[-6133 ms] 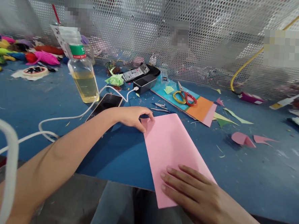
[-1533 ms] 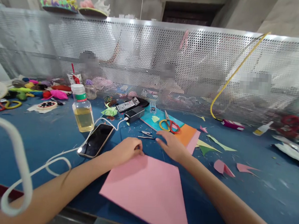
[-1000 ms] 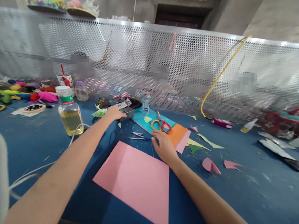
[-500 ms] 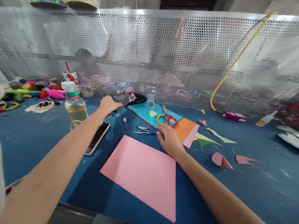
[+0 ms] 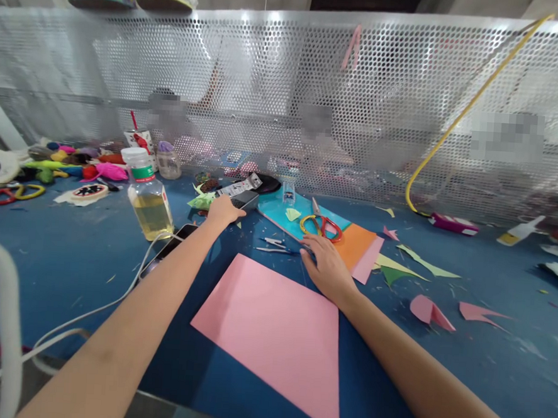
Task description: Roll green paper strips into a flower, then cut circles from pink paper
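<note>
A pink paper sheet [image 5: 271, 328] lies flat on the blue table [image 5: 463, 353] in front of me. My right hand [image 5: 325, 265] rests open at the sheet's far right corner, fingers stretched toward the yellow-and-red scissors [image 5: 323, 225]. My left hand [image 5: 224, 212] reaches further back, its fingers curled on the near end of a black box [image 5: 245, 199] that sits on the table. A white labelled strip [image 5: 240, 186] lies just behind the box.
Teal [image 5: 279, 210], orange [image 5: 359, 242] and pink sheets lie under the scissors. A bottle of yellow liquid [image 5: 149, 201], a phone [image 5: 167, 247] and a white cable [image 5: 88, 314] are on the left. Paper scraps [image 5: 426, 309] lie to the right. A perforated metal screen [image 5: 314, 97] closes the back.
My left hand left the pink sheet, reached back and took the black box, lifted it, and now has it down on the table. My right hand has stayed at the sheet's far corner.
</note>
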`<action>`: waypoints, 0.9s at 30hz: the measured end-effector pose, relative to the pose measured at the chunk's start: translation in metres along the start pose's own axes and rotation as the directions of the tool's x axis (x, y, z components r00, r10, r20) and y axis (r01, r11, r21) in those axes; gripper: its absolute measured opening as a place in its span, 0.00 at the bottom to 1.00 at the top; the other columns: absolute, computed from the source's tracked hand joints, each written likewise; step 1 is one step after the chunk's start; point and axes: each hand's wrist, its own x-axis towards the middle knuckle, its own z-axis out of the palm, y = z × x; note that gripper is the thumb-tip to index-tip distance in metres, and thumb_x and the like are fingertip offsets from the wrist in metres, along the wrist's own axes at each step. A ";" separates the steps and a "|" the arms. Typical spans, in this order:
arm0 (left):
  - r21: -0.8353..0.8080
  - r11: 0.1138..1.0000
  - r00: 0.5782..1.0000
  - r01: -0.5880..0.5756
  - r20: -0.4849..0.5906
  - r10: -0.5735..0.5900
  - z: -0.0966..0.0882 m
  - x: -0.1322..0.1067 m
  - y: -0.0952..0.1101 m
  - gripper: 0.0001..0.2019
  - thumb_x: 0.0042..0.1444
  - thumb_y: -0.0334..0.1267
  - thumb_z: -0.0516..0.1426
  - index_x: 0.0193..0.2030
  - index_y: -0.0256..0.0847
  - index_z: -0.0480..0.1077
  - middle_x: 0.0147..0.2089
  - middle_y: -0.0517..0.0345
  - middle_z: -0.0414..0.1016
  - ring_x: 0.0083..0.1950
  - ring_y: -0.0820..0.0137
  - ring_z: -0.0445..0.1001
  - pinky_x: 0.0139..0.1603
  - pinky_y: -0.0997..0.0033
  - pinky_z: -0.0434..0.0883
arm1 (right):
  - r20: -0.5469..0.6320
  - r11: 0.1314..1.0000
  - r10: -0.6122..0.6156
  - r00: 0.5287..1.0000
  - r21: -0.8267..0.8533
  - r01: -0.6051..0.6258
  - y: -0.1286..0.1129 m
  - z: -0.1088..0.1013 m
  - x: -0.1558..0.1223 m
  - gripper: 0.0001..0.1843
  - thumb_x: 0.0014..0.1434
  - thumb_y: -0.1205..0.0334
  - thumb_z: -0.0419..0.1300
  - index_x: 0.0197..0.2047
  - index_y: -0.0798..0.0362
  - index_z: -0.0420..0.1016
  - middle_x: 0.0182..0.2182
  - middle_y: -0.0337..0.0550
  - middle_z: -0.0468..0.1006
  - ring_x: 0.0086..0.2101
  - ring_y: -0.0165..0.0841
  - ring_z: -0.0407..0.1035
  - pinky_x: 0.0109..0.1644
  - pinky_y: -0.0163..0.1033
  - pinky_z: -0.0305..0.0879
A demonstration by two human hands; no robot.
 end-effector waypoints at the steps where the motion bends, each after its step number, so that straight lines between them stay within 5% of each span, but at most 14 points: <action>1: 0.001 1.000 1.000 0.000 -0.008 0.000 0.001 -0.001 0.001 0.17 0.60 0.41 0.55 0.54 0.37 0.65 0.53 0.49 0.69 0.49 0.63 0.71 0.47 0.57 0.72 | 0.001 1.000 0.001 1.000 -0.001 -0.001 0.000 0.000 0.000 0.16 0.64 0.61 0.46 0.46 0.59 0.71 0.47 0.57 0.73 0.51 0.45 0.66 0.56 0.54 0.62; 8: -0.003 0.999 0.996 -0.053 -0.071 0.052 -0.004 -0.021 0.008 0.18 0.60 0.42 0.55 0.55 0.37 0.65 0.54 0.48 0.67 0.51 0.62 0.70 0.49 0.54 0.71 | 0.015 1.000 0.010 1.000 -0.008 -0.010 0.002 0.001 0.000 0.16 0.64 0.60 0.46 0.47 0.57 0.71 0.48 0.56 0.73 0.51 0.45 0.65 0.56 0.54 0.61; 10: -0.001 0.994 0.990 -0.112 -0.084 0.111 -0.007 -0.036 0.013 0.22 0.60 0.44 0.55 0.58 0.37 0.62 0.60 0.45 0.62 0.57 0.57 0.66 0.55 0.49 0.66 | 0.024 1.000 0.015 1.000 -0.003 -0.015 0.003 0.002 -0.001 0.16 0.64 0.60 0.47 0.47 0.57 0.71 0.48 0.56 0.73 0.52 0.46 0.65 0.57 0.55 0.61; 12: -0.006 0.971 0.970 -0.238 -0.049 0.238 -0.011 -0.056 0.018 0.30 0.58 0.49 0.55 0.62 0.32 0.56 0.66 0.37 0.53 0.66 0.52 0.54 0.61 0.54 0.59 | 0.044 1.000 0.019 0.999 0.006 -0.019 0.005 0.004 -0.001 0.16 0.63 0.59 0.48 0.46 0.56 0.72 0.47 0.56 0.74 0.51 0.46 0.66 0.56 0.55 0.61; 15: -0.055 0.883 0.865 -0.466 0.181 0.468 -0.014 -0.094 0.020 0.26 0.56 0.54 0.54 0.56 0.41 0.65 0.57 0.50 0.69 0.57 0.61 0.68 0.53 0.68 0.66 | 0.092 0.999 0.015 0.996 0.028 -0.018 0.007 0.005 0.000 0.13 0.61 0.59 0.51 0.41 0.54 0.74 0.43 0.53 0.76 0.47 0.45 0.69 0.54 0.53 0.64; 18: -0.076 0.812 0.736 -0.578 0.381 0.560 -0.016 -0.130 0.013 0.29 0.39 0.57 0.63 0.45 0.40 0.73 0.49 0.49 0.75 0.48 0.55 0.73 0.44 0.65 0.69 | 0.125 0.998 0.013 0.992 0.053 -0.020 0.007 0.005 0.001 0.11 0.59 0.59 0.53 0.37 0.54 0.75 0.40 0.52 0.78 0.45 0.45 0.70 0.52 0.53 0.65; 21: -0.056 0.787 0.710 -0.614 0.397 0.582 -0.019 -0.147 0.003 0.27 0.40 0.49 0.65 0.45 0.34 0.73 0.49 0.40 0.73 0.51 0.49 0.70 0.47 0.58 0.66 | 0.134 0.997 0.018 0.991 0.072 -0.028 0.006 0.003 0.002 0.11 0.59 0.61 0.53 0.36 0.54 0.75 0.40 0.52 0.78 0.44 0.44 0.70 0.52 0.53 0.64; 24: -0.106 0.772 0.683 -0.627 0.401 0.610 -0.022 -0.142 -0.006 0.12 0.50 0.41 0.58 0.40 0.38 0.74 0.43 0.47 0.77 0.46 0.58 0.73 0.44 0.64 0.65 | 0.128 0.995 0.030 0.991 0.085 -0.041 0.007 0.000 0.001 0.11 0.60 0.61 0.53 0.35 0.54 0.76 0.40 0.51 0.78 0.44 0.44 0.70 0.52 0.52 0.64; 27: -0.200 0.757 0.646 -0.622 0.416 0.640 -0.021 -0.132 -0.013 0.09 0.54 0.36 0.54 0.36 0.42 0.75 0.38 0.55 0.79 0.39 0.66 0.75 0.35 0.71 0.65 | 0.113 0.993 0.055 0.992 0.095 -0.066 0.008 -0.001 0.002 0.11 0.59 0.61 0.53 0.35 0.54 0.76 0.40 0.52 0.78 0.44 0.43 0.70 0.52 0.51 0.64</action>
